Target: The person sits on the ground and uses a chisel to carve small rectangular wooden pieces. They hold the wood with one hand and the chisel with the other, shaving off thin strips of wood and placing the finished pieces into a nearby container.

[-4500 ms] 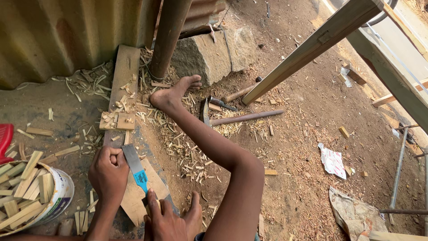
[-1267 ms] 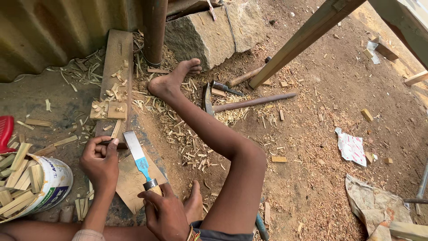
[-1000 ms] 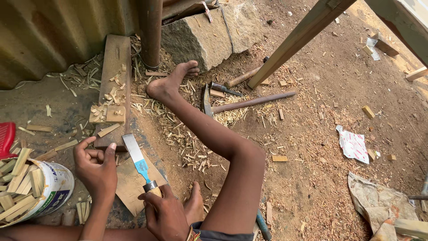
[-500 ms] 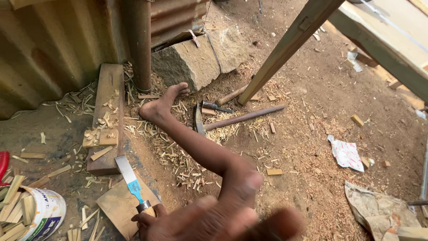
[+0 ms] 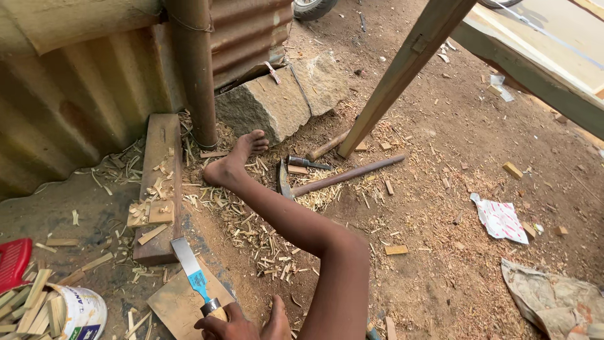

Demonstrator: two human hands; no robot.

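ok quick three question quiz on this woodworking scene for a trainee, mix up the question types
1. True or false: the chisel lies with its blade on a flat wooden board.
2. Multiple choice: what does the white bucket at lower left hold? A) water B) cut wooden sticks C) nails
3. Fill in: the bare foot rests on the ground among wood ____, close to the hammer.

Key
1. True. The right hand has its grip on the chisel's handle, and the blade points up and left over the board.
2. B
3. shavings
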